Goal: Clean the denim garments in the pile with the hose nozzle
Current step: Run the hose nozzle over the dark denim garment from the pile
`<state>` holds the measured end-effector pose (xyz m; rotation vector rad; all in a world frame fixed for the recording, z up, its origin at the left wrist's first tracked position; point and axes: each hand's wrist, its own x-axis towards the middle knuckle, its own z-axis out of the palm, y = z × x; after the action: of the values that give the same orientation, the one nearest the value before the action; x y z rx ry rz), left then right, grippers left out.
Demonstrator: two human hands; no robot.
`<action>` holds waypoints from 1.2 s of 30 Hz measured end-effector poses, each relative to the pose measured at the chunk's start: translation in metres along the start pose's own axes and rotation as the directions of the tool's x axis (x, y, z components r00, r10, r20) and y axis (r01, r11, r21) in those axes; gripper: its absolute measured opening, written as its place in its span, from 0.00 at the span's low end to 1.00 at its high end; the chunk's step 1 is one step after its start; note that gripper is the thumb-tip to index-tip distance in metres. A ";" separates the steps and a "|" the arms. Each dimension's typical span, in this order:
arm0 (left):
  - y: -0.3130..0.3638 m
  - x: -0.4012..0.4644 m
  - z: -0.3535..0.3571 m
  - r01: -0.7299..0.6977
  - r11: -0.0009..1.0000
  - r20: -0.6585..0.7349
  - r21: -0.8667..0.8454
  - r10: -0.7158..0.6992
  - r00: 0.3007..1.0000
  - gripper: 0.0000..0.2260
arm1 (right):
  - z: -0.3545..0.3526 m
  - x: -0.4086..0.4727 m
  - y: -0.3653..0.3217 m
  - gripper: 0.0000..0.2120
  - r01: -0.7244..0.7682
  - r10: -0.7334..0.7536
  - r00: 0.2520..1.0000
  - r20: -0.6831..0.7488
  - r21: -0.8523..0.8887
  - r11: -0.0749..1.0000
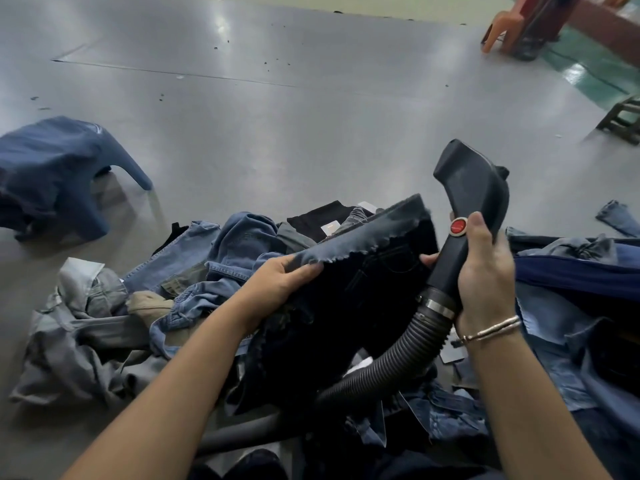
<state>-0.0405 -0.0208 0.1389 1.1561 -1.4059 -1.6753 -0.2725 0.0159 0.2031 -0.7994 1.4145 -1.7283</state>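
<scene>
1. Partly hidden: lower run of the ribbed hose (391, 362), lost under the dark garment (349, 289) and the left forearm; far end out of sight.
2. Cut off at the frame edges: both forearms at the bottom; orange chair (502, 29) at top right; dark stool (621, 121) at the right edge.
3. Hard to make out: mouth of the nozzle (472, 202), turned away toward the floor (277, 116); opening not visible. Lettering on the red button (458, 226) too small to read.
4. Blurred: dark garment's frayed pale hem; stitching faint.
5. Left hand (277, 282): gripping the hem of the dark garment, fingers curled over the edge, thumb on top, garment raised above the pile (173, 289).
6. Right hand (485, 271): clenched round the nozzle handle, thumb up beside the red button; bracelet (491, 330) on the wrist.
7. Nozzle upright, just right of the dark garment, handle touching its right edge; head above both hands.
8. Pile of blue and grey denim spread below and to both sides of the hands.
9. Separate blue garment (52, 174) draped over something at far left, well apart from the pile.
</scene>
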 end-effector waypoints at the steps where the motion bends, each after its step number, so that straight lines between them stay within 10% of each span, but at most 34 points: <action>1: 0.002 0.001 0.003 0.001 1.000 -0.017 -0.005 -0.001 1.000 0.14 | -0.003 -0.004 -0.002 0.06 0.001 -0.001 1.000 0.021 -0.026 1.000; 8: -0.002 0.014 0.023 0.262 0.953 -0.232 -0.152 -0.292 0.928 0.21 | -0.002 -0.053 -0.011 0.18 -0.232 0.280 0.914 0.293 -0.190 0.954; 13: 0.000 0.018 0.016 0.097 0.908 -0.425 -0.408 -0.283 0.860 0.23 | 0.004 -0.074 -0.003 0.13 -0.381 0.465 0.817 0.341 -0.287 0.879; 23: -0.005 0.015 0.025 0.066 0.842 -0.146 -0.536 -0.170 0.974 0.24 | 0.019 -0.069 0.009 0.18 -0.585 0.622 0.705 0.342 -0.215 0.782; 31: -0.010 0.009 0.018 -0.004 0.899 -0.099 -0.439 -0.044 0.994 0.33 | 0.024 -0.034 0.010 0.15 -0.599 0.601 0.774 0.198 -0.077 0.797; 36: -0.011 0.011 0.010 0.072 0.858 -0.075 -0.508 -0.128 0.989 0.17 | 0.007 -0.050 0.000 0.17 -0.562 0.602 0.737 0.307 -0.217 0.798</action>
<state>-0.0529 -0.0241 0.1263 1.0032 -0.7737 -1.8737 -0.2406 0.0553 0.2041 -0.5974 1.3206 -0.9632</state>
